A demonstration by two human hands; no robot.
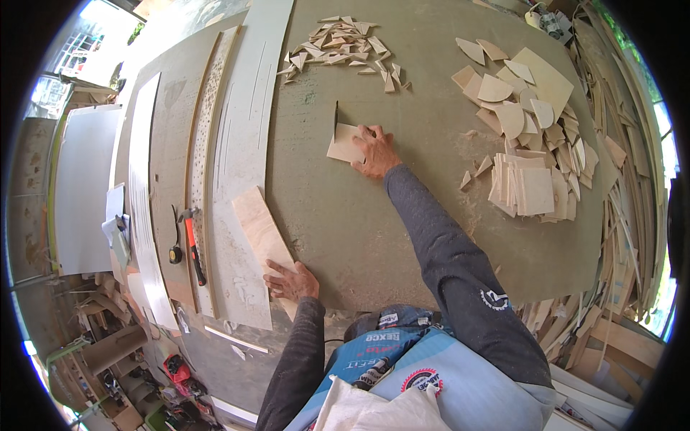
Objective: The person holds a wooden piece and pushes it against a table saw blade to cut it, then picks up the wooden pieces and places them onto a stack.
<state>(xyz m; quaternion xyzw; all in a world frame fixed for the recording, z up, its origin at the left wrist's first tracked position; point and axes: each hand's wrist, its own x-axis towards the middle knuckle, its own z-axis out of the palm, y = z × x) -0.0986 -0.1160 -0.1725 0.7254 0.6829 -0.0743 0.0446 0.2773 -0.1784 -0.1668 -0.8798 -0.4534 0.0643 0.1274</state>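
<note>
A thin dark saw blade [336,117] stands up through the table, and a small square-cut plywood piece [343,145] lies against its near end. My right hand [377,152] is closed on that piece, with bent fingers over its right side. Near the front edge of the table, my left hand [293,280] grips a long pale plywood strip [260,228]. Its fingers lie across the strip, which slants up and to the left; the lower end is partly hidden under the hand.
Small wedge offcuts [345,44] lie at the far side. A heap of rounded and square plywood pieces [532,190] covers the right. Long boards [244,136] run along the left, with a red-handled hammer [192,241] and a tape measure [175,254]. Wood scraps [625,165] stack beyond the right edge.
</note>
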